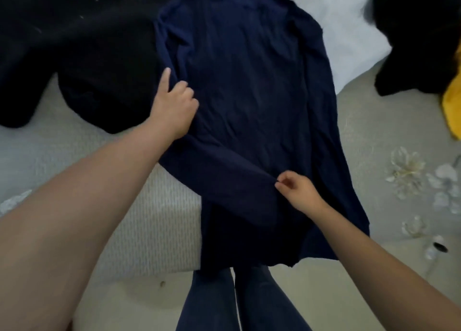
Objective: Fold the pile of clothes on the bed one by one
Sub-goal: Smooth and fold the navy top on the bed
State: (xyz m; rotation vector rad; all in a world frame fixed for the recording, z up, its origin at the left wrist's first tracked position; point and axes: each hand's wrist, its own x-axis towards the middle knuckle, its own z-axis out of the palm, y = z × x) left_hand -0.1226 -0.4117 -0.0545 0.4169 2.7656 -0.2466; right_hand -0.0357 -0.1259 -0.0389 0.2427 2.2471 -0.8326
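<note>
Pinching navy garment — both hands — left hand, right hand

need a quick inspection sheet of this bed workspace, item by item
surface: pale grey bed cover, a white sheet at the far right.
job's things: long navy blue knit garment spread flat, hem hanging over the near edge, its left sleeve folded across the body.
clutter: black garment at left, another black garment and a yellow cloth at right.
grips: left hand holds the garment's left edge; right hand pinches the sleeve's cuff.
cables: nothing seen.
surroundings: pale floor, shiny silvery decorations at right, the person's legs in dark blue trousers.
</note>
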